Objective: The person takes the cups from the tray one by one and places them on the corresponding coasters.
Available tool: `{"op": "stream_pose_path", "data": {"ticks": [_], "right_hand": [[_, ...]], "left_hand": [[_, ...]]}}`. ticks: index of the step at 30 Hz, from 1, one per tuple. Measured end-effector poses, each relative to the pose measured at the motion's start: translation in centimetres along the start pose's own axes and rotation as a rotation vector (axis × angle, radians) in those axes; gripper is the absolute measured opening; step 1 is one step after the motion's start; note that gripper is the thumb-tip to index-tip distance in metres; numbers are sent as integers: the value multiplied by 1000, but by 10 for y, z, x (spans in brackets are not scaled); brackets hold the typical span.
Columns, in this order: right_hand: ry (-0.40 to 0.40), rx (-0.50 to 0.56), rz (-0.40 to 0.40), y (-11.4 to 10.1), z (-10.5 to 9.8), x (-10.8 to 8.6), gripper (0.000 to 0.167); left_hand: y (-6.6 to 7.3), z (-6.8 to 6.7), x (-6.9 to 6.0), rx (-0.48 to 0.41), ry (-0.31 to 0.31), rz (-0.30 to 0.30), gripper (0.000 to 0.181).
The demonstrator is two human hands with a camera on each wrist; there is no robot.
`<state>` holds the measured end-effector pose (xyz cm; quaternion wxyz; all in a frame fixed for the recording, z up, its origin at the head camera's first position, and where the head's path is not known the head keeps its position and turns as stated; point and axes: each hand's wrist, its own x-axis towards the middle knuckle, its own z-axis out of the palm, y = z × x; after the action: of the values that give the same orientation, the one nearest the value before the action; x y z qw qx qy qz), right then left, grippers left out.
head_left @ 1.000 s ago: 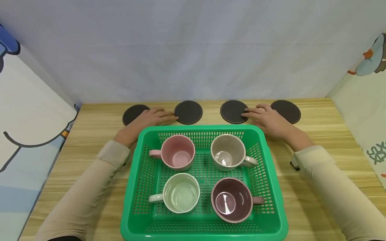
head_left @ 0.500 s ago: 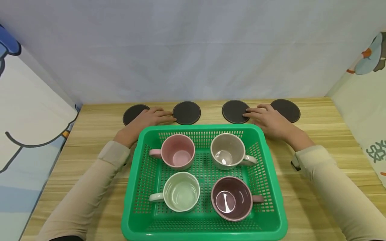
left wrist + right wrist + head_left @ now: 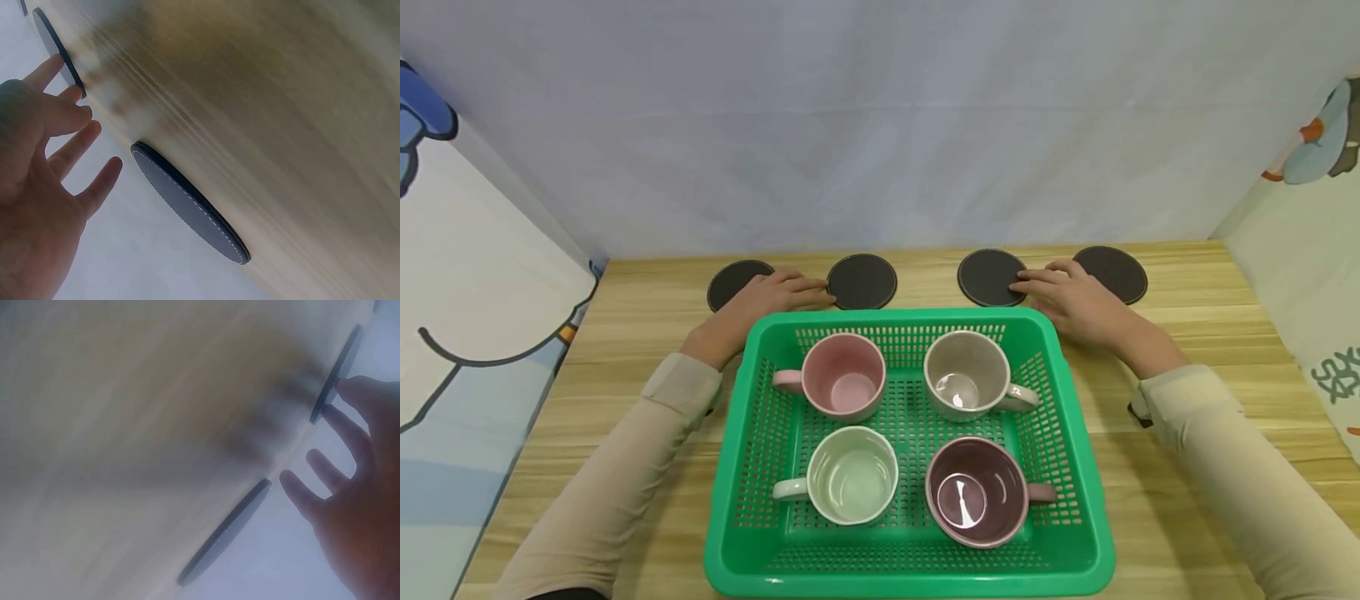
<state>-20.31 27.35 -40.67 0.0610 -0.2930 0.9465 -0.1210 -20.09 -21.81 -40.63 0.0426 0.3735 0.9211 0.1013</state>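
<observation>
Coasters, inner pair | touched by my left hand and right hand, both loosely spread | arms flank the basket, presumably to spare its mugs

The middle-left coaster and middle-right coaster, round and black, lie flat behind the green basket

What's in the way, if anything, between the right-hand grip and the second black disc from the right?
Nothing visible. The right-hand grip has its fingertips right at that black disc's right edge. The green basket lies on the person's side, out of that line.
</observation>
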Motion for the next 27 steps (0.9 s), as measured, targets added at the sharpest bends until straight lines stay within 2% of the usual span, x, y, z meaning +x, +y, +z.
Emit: {"op": "stream_pose_path", "data": {"ticks": [4, 7, 10, 15, 21, 24, 27], "right_hand": [[11, -6, 6, -3, 0, -3, 41], [23, 0, 14, -8, -1, -9, 42], [44, 25, 26, -13, -2, -15, 41], [85, 173, 34, -23, -4, -26, 36], [142, 386, 86, -39, -2, -43, 33], [179, 406, 65, -48, -1, -53, 31], [196, 438, 90, -56, 2, -64, 31]], "left_hand": [[-1, 0, -2, 20, 11, -29, 46], [-3, -2, -5, 30, 7, -82, 49], [-3, -5, -11, -2, 9, -137, 45], [0, -7, -28, -184, 63, -211, 33], [11, -9, -50, -373, 106, -306, 33], [20, -10, -61, -442, 128, -379, 34], [30, -13, -71, -474, 151, -425, 35]]}}
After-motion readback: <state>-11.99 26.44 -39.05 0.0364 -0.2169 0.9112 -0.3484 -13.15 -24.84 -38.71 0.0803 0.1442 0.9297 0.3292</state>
